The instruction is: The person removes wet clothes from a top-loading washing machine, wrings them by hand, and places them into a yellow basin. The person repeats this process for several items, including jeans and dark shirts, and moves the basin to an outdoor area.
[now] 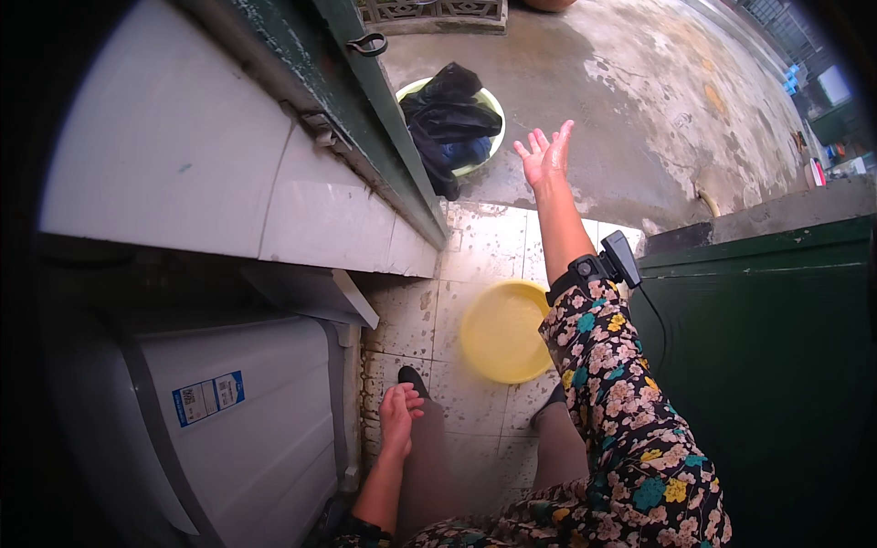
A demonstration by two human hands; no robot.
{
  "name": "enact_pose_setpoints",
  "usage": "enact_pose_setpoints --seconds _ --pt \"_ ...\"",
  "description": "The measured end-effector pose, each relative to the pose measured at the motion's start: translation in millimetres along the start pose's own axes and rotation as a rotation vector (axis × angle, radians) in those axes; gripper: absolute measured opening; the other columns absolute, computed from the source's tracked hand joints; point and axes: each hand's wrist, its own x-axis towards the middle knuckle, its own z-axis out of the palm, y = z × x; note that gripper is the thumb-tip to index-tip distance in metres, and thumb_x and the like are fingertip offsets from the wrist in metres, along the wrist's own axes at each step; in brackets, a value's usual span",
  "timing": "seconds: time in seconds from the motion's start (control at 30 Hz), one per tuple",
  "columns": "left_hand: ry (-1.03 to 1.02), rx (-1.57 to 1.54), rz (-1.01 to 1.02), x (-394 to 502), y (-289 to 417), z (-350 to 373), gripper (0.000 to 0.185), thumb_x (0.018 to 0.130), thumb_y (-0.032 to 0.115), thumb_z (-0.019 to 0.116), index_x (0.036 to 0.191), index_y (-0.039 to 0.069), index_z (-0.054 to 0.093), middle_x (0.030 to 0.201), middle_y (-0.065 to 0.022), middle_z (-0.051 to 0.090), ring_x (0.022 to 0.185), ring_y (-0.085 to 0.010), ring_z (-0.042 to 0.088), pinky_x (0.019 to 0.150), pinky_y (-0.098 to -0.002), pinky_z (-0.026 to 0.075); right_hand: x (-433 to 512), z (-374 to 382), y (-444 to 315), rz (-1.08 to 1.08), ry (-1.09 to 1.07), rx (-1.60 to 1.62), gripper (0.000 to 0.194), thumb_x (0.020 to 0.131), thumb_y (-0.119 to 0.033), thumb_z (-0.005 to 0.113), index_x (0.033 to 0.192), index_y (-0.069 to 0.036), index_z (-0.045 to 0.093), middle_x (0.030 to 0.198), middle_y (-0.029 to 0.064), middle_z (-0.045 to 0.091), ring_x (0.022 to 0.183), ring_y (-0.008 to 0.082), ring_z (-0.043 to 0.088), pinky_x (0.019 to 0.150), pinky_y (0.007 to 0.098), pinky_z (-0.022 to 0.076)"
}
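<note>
My right hand (546, 156), palm turned up and fingers spread, reaches forward over the wet concrete and holds nothing. Left of it, outside the doorway, a pale green basin (497, 109) holds dark clothes (445, 116) that hang over its rim. Below my right forearm a yellow plastic basin (507, 335) rests on the tiled floor; the sleeve hides part of its right side. Low in the picture my left hand (399, 413) is raised over my left leg, empty, its fingers slightly curled and apart.
A grey-white appliance (253, 411) with a printed label stands at the left under a white tiled ledge (171, 157). A green door frame (342, 89) rises beyond it. To the right is a dark green panel (760, 329). A concrete yard (637, 89) stretches ahead, with stains and a short pipe.
</note>
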Motion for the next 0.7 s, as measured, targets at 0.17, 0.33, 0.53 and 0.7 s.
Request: enact_pose_setpoints --seconds 0.17,0.33,0.53,0.7 --pt "-0.140 -0.028 -0.112 -35 25 -51 0.042 0.101 0.041 0.039 0.114 0.005 0.056 0.099 -0.0053 0.059 0.083 -0.0139 0.060 0.066 -0.0282 0.050 -147 -71 2 0.330 -0.053 -0.323 0.079 0.097 -0.052 0.045 0.146 0.004 0.018 0.146 0.0242 0.034 0.135 0.0327 0.036 0.102 0.0483 0.0411" --pt "-0.173 0.009 -0.095 -62 31 -75 0.042 0.100 0.044 0.041 0.114 0.006 0.054 0.099 -0.0047 0.057 0.086 -0.0140 0.059 0.067 -0.0290 0.050 -301 -174 -34 0.664 0.152 -0.507 0.044 0.100 -0.038 0.045 0.123 0.000 0.048 0.117 0.0160 0.062 0.104 0.0238 0.062 0.076 0.0385 0.0538" --pt "-0.071 0.042 -0.200 -110 6 -62 0.042 0.100 0.044 0.041 0.113 0.007 0.053 0.099 -0.0042 0.057 0.087 -0.0145 0.058 0.068 -0.0314 0.050 -383 -231 -83 0.731 0.267 -0.509 0.035 0.096 -0.031 0.051 0.118 -0.003 0.052 0.108 0.0113 0.063 0.096 0.0226 0.062 0.073 0.0389 0.0521" --pt "-0.055 -0.032 -0.220 -129 -2 -20 0.043 0.100 0.044 0.042 0.114 0.006 0.054 0.101 -0.0050 0.058 0.090 -0.0162 0.058 0.071 -0.0336 0.051 -372 -205 -100 0.784 0.250 -0.707 0.029 0.094 -0.028 0.054 0.112 -0.006 0.055 0.102 0.0093 0.065 0.090 0.0202 0.064 0.067 0.0377 0.0528"
